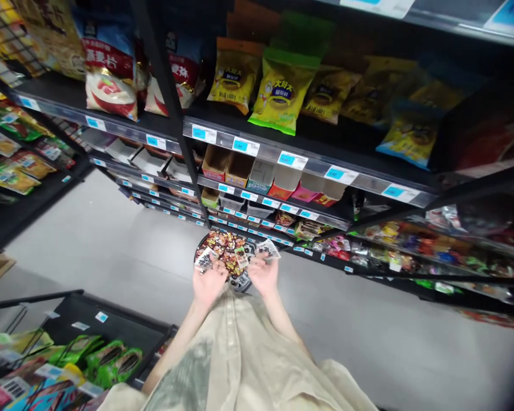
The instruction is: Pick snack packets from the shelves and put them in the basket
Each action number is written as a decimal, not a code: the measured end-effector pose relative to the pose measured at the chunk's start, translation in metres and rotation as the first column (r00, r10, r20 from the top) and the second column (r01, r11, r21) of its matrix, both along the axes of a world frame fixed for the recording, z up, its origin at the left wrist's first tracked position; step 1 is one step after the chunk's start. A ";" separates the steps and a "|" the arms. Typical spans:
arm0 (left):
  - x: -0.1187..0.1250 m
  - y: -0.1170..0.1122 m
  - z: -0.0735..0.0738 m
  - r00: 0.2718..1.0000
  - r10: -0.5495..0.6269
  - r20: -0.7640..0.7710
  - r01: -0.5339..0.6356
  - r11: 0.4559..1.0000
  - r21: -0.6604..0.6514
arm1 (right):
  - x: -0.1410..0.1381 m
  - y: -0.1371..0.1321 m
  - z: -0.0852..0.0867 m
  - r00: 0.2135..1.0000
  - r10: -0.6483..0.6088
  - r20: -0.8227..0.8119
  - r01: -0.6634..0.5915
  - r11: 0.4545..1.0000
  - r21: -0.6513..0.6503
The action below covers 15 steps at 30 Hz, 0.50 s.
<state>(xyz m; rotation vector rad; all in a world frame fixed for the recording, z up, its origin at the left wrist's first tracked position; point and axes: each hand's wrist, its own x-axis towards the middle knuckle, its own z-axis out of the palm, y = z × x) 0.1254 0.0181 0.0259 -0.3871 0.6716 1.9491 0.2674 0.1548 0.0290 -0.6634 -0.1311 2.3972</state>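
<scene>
Low in front of my body is a round dark tub (196, 251) filled with small wrapped snack packets. My left hand (211, 279) is over its left side, fingers closed on a small white snack packet (204, 259) with dark print. Over the right side, my right hand (263, 275) grips a similar white snack packet (269, 249). Between the two hands shows a green-and-white packet (241, 257); I cannot tell whether it lies on the pile or touches my right fingers. Brown and red packets cover the tub's left part, black-and-white ones its right.
Black shelving (257, 137) rises ahead, with yellow snack bags (282, 91), oatmeal bags (110, 74) and open cardboard boxes (239, 168). Wrapped sweets (385, 234) fill low racks at right. A display of green packets (111, 359) stands at lower left. Grey floor (132, 245) lies between.
</scene>
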 end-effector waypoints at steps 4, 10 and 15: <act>-0.031 0.007 -0.006 0.999 0.016 -0.051 -0.017 1.000 -0.018 | -0.042 -0.013 0.001 0.996 -0.081 -0.043 0.078 0.994 -0.072; -0.090 0.012 -0.016 0.997 -0.030 -0.074 0.026 0.998 -0.059 | -0.085 -0.016 0.000 0.985 -0.074 0.155 0.079 0.997 -0.022; -0.136 0.012 -0.026 0.992 -0.047 0.115 0.046 0.999 0.005 | -0.113 -0.014 -0.020 0.943 -0.016 0.332 0.013 1.000 0.010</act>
